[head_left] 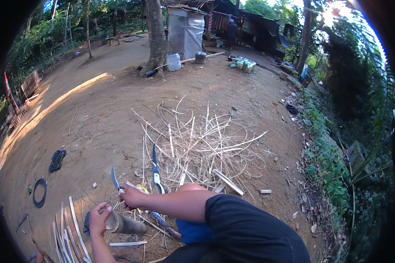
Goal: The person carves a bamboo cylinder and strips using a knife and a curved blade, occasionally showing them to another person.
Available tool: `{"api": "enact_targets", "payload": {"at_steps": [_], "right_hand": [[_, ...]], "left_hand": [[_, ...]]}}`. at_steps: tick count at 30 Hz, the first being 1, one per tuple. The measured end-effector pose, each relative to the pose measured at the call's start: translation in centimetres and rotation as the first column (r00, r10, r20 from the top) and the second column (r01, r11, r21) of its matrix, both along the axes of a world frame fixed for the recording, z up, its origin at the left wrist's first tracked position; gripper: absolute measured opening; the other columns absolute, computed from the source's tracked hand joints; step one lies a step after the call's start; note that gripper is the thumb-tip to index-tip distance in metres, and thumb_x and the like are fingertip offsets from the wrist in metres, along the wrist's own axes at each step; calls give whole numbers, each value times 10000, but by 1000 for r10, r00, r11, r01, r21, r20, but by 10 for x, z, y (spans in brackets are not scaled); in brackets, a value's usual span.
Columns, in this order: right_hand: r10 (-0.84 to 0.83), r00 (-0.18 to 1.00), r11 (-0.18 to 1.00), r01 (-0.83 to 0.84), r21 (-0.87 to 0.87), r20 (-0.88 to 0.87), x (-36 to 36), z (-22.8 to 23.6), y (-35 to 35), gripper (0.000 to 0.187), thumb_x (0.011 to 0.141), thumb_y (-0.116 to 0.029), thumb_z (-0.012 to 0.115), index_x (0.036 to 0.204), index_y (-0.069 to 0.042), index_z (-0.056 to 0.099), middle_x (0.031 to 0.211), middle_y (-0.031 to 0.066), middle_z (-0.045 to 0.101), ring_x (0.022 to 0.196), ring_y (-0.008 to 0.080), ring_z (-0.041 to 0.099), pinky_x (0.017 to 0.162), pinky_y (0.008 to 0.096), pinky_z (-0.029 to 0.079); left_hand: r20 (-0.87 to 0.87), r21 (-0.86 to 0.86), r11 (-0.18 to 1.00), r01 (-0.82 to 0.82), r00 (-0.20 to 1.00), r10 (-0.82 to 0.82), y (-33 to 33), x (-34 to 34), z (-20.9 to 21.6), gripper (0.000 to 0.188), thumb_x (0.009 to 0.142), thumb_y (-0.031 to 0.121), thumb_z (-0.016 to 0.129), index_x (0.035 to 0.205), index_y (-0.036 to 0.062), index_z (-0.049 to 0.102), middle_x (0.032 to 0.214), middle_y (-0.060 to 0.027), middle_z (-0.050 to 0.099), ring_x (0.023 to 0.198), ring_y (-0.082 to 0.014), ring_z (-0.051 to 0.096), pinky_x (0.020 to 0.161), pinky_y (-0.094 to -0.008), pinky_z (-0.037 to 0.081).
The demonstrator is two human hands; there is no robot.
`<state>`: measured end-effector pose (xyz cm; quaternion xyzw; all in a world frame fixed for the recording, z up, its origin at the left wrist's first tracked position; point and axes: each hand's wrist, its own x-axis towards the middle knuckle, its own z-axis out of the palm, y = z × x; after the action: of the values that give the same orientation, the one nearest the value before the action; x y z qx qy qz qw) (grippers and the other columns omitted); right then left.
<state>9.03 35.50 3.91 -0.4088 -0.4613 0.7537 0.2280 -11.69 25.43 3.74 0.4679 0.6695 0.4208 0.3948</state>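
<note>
My right hand (131, 196) is closed round the handle of a small knife, whose curved blade (114, 178) points up and away from me. To its lower left, my left hand (98, 218) has its fingers curled together; what they pinch is too small to make out, though a pale sliver shows between the two hands. A short round log (128, 225) lies on the ground beside my left hand. Beyond my right forearm lies a long tool (156, 168) with a dark narrow end and a white-and-blue part. Long pale split strips (72, 228) lie left of my left hand.
A tangled heap of pale shavings and strips (197, 136) spreads ahead of me. At left lie a dark sandal (57, 160) and a coil of black tubing (39, 193). A tree trunk (157, 39), a sheeted shed (185, 33) and a standing person (232, 33) are farther off.
</note>
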Motion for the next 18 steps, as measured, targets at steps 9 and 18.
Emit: {"api": "enact_targets", "payload": {"at_steps": [9,18], "right_hand": [[-58,998,997,59,55,-24,-10,-8,29,132,865,-51,684,933,41,617,626,97,585,457,182,565,403,330,428],[-723,690,537,570,622,-7,173,64,130,441,950,-292,694,1283,-34,563,956,122,680,769,186,647,661,374,515]], "left_hand": [[88,-61,998,-20,996,25,-19,-18,13,366,917,205,763,1197,-21,692,1091,-72,700,993,-161,644,922,-298,493],[-183,52,970,-237,953,243,-27,-35,5,361,1014,289,646,1114,-53,702,980,-91,714,916,-168,635,859,-321,486]]}}
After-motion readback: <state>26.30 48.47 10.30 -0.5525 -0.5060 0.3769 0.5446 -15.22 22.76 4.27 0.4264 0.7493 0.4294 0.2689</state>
